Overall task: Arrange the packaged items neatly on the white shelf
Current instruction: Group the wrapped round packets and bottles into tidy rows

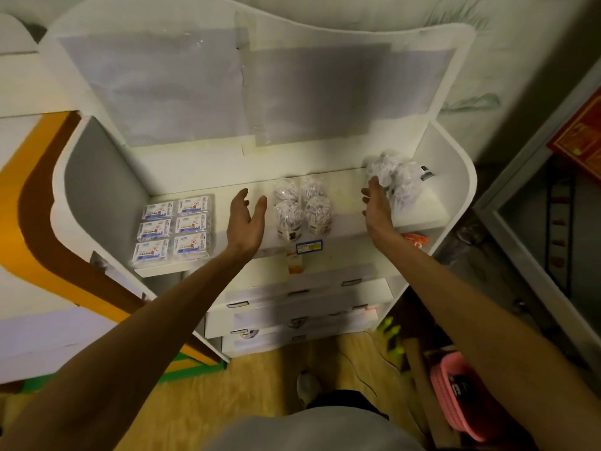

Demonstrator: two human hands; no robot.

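Dim, warm indoor light; white shelf (341, 190) brightest, floor and right edge in shadow, wide-angle bending at edges, soft blur on the bagged packages (395, 180).

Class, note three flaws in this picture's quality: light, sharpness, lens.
Head view: dim, yellowish light; wide-angle lens bows the shelf edges; the packs by the right hand are blurred; the left hand is sharper.

A single wide-angle head-worn camera looks forward and steeply down from above the person's outstretched arms. It faces the white, round-cornered shelf unit (452, 203) at close range, its top board lying just beyond the left hand (245, 219) and right hand (377, 203). The wooden floor (260, 385) lies beneath the forearms.
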